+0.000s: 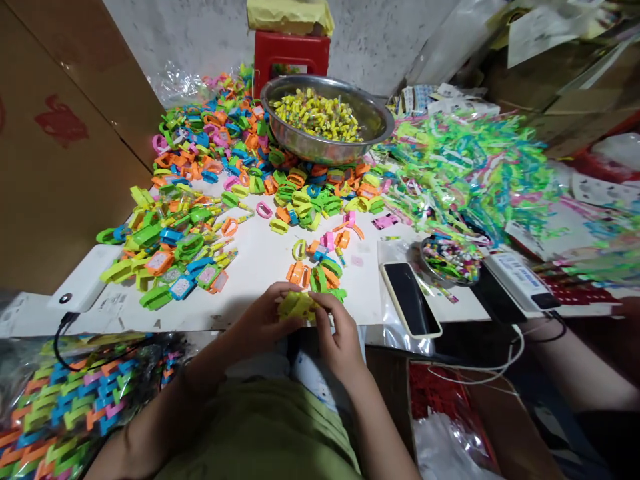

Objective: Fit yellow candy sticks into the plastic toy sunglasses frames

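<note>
Both my hands meet at the near edge of the white table (260, 267). My left hand (263, 319) and my right hand (337, 333) pinch the same small yellow plastic toy piece (297, 305) between their fingertips. Just beyond it lies a little cluster of orange and green plastic pieces (317, 273). A heap of assembled toy pieces (170, 250) lies to the left. A far larger pile of coloured plastic pieces (225, 150) spreads across the back of the table.
A steel bowl (370, 117) of small yellow parts stands at the back. A phone (410, 299), a small dish of bits (450, 259) and a power bank (520, 280) lie to the right. A bag of finished pieces (75, 400) sits low left. A red stool (293, 57) stands behind.
</note>
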